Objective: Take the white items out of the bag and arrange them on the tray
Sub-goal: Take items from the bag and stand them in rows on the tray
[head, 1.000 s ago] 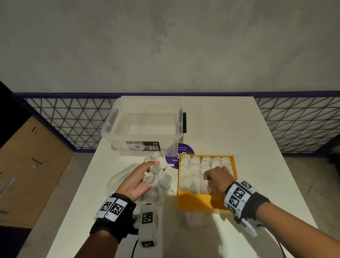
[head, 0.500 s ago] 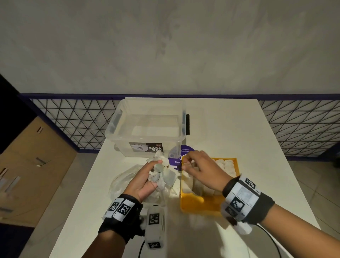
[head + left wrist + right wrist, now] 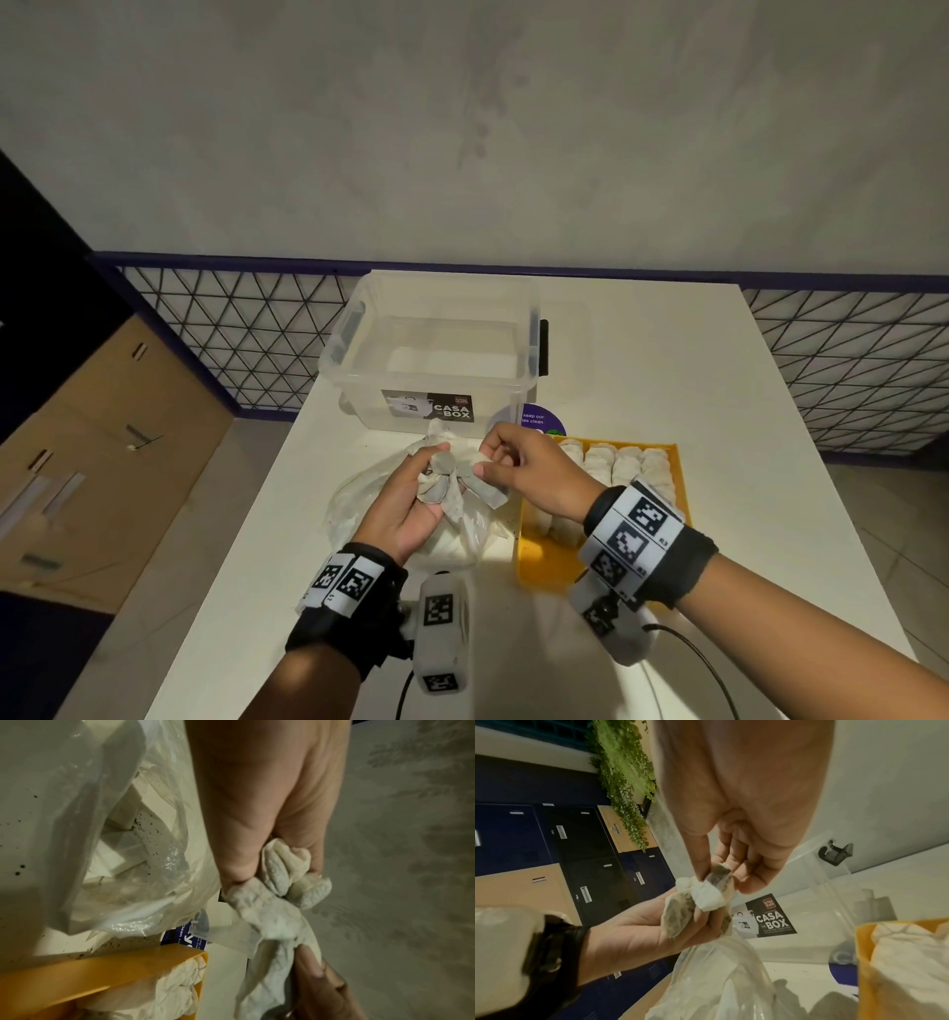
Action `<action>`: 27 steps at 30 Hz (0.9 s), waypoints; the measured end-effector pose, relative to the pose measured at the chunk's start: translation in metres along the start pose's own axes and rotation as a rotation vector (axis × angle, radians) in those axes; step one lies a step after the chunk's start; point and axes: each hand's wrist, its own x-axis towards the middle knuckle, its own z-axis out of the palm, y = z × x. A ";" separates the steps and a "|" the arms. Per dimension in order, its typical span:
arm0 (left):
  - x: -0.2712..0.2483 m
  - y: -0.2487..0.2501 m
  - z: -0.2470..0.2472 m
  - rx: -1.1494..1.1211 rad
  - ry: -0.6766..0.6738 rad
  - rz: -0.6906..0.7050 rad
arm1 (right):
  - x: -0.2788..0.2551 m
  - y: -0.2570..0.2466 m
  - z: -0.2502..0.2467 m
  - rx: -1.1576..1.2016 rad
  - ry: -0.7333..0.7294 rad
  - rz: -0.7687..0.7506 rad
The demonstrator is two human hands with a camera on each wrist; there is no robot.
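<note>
A clear plastic bag (image 3: 359,503) with white items inside lies on the white table, left of the yellow tray (image 3: 544,565). My left hand (image 3: 411,503) holds a bunch of rolled white items (image 3: 447,483) above the bag, fingers curled round them (image 3: 280,878). My right hand (image 3: 518,470) pinches one of those items (image 3: 711,894) between thumb and fingers. The tray (image 3: 77,975) holds rows of white rolls (image 3: 621,462); my right wrist hides its near rows.
A clear lidless storage box (image 3: 436,354) labelled CASA BOX stands behind the bag. A purple round sticker (image 3: 539,419) lies between box and tray. Wire mesh railing (image 3: 231,329) runs behind the table; lockers (image 3: 539,850) stand to the left.
My right hand left the rolls in the tray, moved left and now pinches an item in the left hand's bunch. The left hand kept holding the bunch.
</note>
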 end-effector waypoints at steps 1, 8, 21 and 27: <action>-0.002 0.000 0.001 -0.018 -0.022 -0.002 | 0.000 0.000 0.001 0.011 0.009 0.000; -0.004 0.001 -0.001 -0.025 0.110 0.123 | -0.005 0.000 0.003 0.107 0.084 -0.073; -0.016 0.004 0.003 0.183 0.086 0.175 | -0.038 0.038 -0.058 -0.059 0.350 0.032; -0.018 0.000 0.011 0.248 0.072 0.158 | -0.064 0.070 -0.078 -0.295 0.307 0.221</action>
